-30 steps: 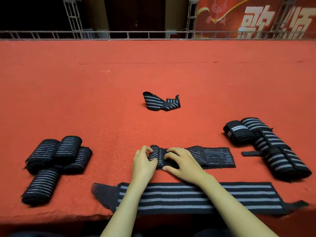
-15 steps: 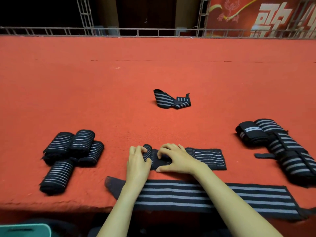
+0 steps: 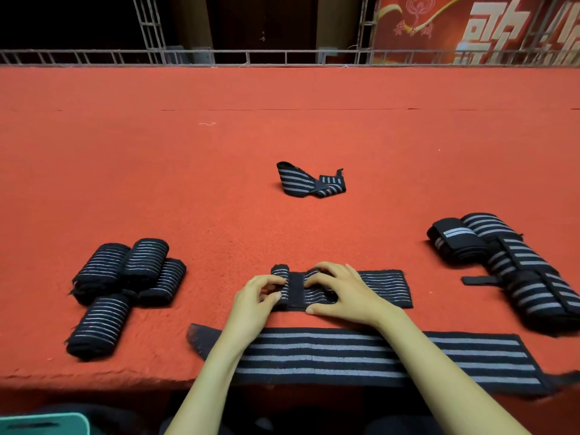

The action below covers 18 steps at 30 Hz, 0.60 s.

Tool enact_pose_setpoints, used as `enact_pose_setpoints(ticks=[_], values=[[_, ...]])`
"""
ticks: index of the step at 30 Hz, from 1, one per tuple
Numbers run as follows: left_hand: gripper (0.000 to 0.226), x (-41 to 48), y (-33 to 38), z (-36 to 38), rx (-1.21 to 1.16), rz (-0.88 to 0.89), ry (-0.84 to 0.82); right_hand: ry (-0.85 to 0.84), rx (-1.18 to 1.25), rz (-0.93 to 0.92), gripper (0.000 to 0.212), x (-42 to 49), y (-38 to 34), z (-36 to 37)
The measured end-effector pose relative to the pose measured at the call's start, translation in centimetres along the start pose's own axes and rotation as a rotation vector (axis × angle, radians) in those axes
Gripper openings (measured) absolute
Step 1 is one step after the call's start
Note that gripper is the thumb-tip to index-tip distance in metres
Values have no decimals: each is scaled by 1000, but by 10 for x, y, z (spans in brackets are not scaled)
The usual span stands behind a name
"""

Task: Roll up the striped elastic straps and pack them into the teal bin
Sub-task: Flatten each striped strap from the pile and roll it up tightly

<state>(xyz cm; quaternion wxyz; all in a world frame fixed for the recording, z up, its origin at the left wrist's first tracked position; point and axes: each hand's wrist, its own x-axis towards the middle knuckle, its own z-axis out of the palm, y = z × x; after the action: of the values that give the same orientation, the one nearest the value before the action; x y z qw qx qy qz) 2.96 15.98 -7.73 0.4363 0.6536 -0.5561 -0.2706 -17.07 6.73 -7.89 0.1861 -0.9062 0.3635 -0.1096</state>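
A narrow black strap with thin grey stripes (image 3: 383, 287) lies flat on the red carpet in front of me, its left end rolled into a small coil. My left hand (image 3: 255, 301) pinches that coil from the left. My right hand (image 3: 340, 293) presses curled fingers on the strap just right of the coil. A wider striped strap (image 3: 361, 356) lies flat under my forearms near the front edge. The teal bin (image 3: 44, 423) shows only as a corner at the bottom left, below the table edge.
Several finished rolls (image 3: 125, 277) sit at the left. A pile of rolled and loose striped straps (image 3: 514, 265) lies at the right. One half-unrolled strap (image 3: 310, 183) rests further back in the middle. Metal truss railing (image 3: 282, 56) borders the far edge.
The coil at the strap's left end has moved right and the flat part is shorter. Both hands shifted right with it. The view tilted down, showing the teal bin's corner.
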Motion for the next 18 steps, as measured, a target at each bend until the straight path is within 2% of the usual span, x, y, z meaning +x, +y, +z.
enact_pose_setpoints(ticks=[4, 7, 14, 18], values=[[30, 5, -1, 3, -36, -156, 37, 25, 27, 7, 49, -8, 5, 2], [32, 9, 2, 8, -12, -207, 47, 52, 38, -11, 52, -10, 7, 3], [28, 13, 15, 25, 175, -160, 136, 36, 18, -2, 49, -13, 8, 0], [30, 11, 23, 44, 239, -43, 188, 64, -4, 12, 46, -16, 11, -1]])
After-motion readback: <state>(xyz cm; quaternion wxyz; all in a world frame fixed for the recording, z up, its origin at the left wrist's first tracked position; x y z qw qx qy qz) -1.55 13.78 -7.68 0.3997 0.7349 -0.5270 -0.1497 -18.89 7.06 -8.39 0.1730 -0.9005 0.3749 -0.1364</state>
